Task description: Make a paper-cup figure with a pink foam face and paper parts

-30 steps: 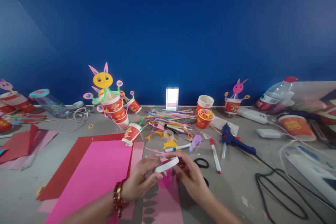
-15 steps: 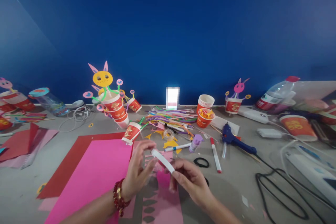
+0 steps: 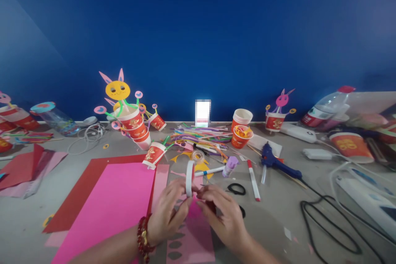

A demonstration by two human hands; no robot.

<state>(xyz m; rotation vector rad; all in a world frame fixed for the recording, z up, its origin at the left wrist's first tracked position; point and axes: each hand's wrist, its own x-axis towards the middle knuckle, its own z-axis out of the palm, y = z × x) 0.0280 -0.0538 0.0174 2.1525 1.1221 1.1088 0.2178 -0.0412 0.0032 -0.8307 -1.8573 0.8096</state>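
Observation:
A white tape roll [image 3: 190, 178] stands upright, edge toward me, between my hands. My left hand [image 3: 171, 210], with a red bead bracelet at the wrist, has its fingers closed round the roll's lower part. My right hand [image 3: 221, 212] is pinched just right of the roll, its fingertips close to my left ones; what they grip is too small to tell. Beneath both hands lies light pink paper [image 3: 201, 241] with leaf-shaped holes. A bright pink piece [image 3: 194, 208] shows between the hands. Black scissors handles [image 3: 236, 189] lie partly behind my right hand.
Pink sheets [image 3: 108, 198] lie at left. Decorated cups [image 3: 130, 119] stand behind them. Pipe cleaners [image 3: 201, 136], a purple glue stick [image 3: 230, 166], a red-capped marker [image 3: 253, 181] and a blue glue gun [image 3: 278, 165] with a black cord lie ahead and right.
The tape roll has turned from slanting to upright and now sits nearer my left hand. My right hand has let go of its lower end, and the fingertips of both hands have come together.

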